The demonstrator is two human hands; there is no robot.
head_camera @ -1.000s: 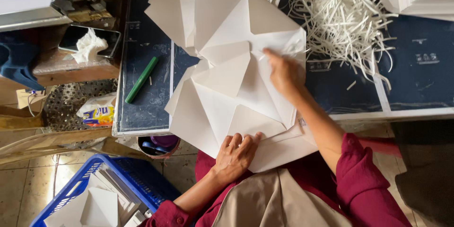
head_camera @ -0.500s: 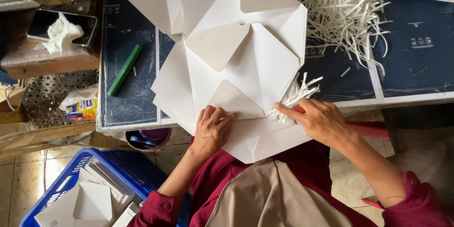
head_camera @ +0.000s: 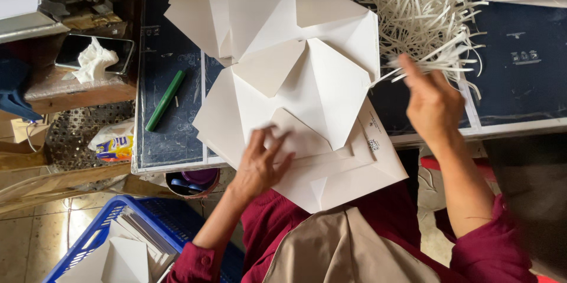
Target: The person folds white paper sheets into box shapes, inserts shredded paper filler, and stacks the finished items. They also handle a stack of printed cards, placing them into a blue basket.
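Envelopes [head_camera: 295,82], white and unfolded, are stacked at the near edge of the dark table [head_camera: 171,135]. The top sheet's lower flap is pressed flat under the spread left hand [head_camera: 260,162]. Thin paper strips [head_camera: 431,61] are pinched in the raised right hand [head_camera: 434,103], just right of the stack. The paper looks light, easily creased, and best handled by its flaps.

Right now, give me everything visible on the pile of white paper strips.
The pile of white paper strips lies at the far right of the dark blue work mat. The strips look like thin, narrow paper offcuts, tangled and pointing every way, some curled. The right hand holds a small bunch of strips at the pile's near edge. The unfolded white envelopes lie just left of the pile; whether they touch it is unclear.
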